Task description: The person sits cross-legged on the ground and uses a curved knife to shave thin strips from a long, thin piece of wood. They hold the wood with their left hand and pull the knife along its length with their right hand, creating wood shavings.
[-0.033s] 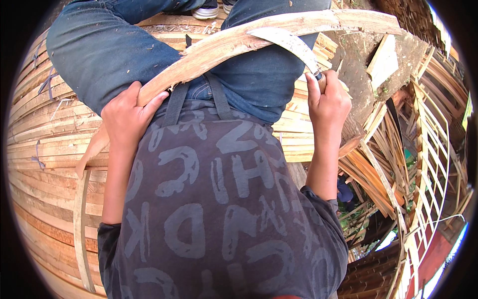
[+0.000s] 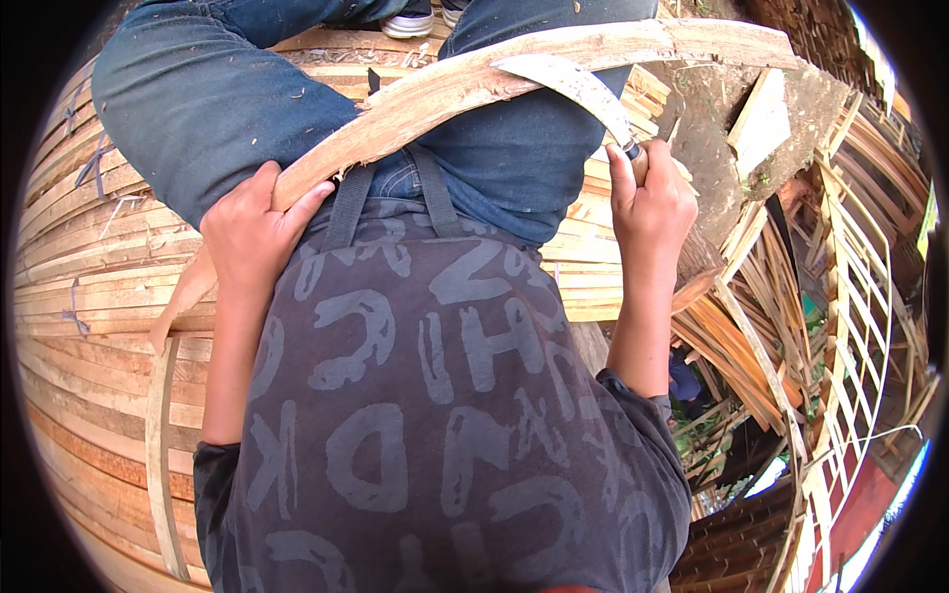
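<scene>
A long wooden plank (image 2: 425, 107), rough along its lower edge, lies slantwise over my jeans-clad legs. My left hand (image 2: 245, 222) is closed around it near its lower left end, and part of it comes out past my wrist. In my right hand (image 2: 655, 203) is a sickle (image 2: 575, 79) with a pale curved blade and a wooden handle; my fingers wrap the handle and the thumb points up along it. The blade's tip overlaps the middle of the plank; whether it touches the wood I cannot tell.
Stacked wooden strips (image 2: 89, 395) spread on the left and beneath me. Right of my legs is a grey stone-like surface (image 2: 707, 109) with a pale offcut (image 2: 763, 119). More loose strips (image 2: 756, 341) and a lattice frame (image 2: 858, 287) stand farther right. A shoe (image 2: 407, 25) shows at the top.
</scene>
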### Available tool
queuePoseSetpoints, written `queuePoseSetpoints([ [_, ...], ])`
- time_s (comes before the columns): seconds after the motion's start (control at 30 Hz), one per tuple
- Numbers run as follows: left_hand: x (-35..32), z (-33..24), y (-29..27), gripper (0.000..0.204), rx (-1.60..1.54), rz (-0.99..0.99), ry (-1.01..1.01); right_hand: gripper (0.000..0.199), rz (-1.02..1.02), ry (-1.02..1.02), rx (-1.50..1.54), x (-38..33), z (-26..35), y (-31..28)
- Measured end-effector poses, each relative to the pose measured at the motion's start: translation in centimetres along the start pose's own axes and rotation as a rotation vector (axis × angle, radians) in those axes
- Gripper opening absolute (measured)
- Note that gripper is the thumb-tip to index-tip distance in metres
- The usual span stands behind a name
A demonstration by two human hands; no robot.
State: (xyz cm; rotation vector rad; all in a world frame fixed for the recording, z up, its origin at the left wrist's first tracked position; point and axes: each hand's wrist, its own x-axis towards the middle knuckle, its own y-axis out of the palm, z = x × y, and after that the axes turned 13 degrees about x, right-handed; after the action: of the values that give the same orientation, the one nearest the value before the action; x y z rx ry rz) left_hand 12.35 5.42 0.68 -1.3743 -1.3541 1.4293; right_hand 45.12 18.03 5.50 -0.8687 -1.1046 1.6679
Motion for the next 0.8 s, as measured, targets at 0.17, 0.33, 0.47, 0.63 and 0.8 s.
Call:
queuePoseSetpoints([
  [0.17,-0.5,-0.5,-0.8,0.055,0.022,-0.009,-0.038,0.034,-0.039,0.008,-0.03,0.0,-1.2,0.0],
  [0.33,-0.6,-0.2,-0.8,0.055,0.047,0.03,-0.051,0.046,-0.309,0.497,-0.121,0.2,-8.5,-5.5],
  [0.47,0.1,0.0,0.0,0.055,0.016,0.039,-0.045,0.044,-0.392,0.537,-0.1,-2.0,-11.4,-8.4],
  [0.63,0.5,-0.8,-1.6,0.047,0.016,0.196,-0.088,0.03,-0.271,0.324,0.268,-2.6,-4.2,-2.7],
  [0.8,0.4,-0.4,-1.0,0.053,0.031,0.132,-0.05,0.031,-0.008,0.191,0.28,-1.6,0.7,0.8],
])
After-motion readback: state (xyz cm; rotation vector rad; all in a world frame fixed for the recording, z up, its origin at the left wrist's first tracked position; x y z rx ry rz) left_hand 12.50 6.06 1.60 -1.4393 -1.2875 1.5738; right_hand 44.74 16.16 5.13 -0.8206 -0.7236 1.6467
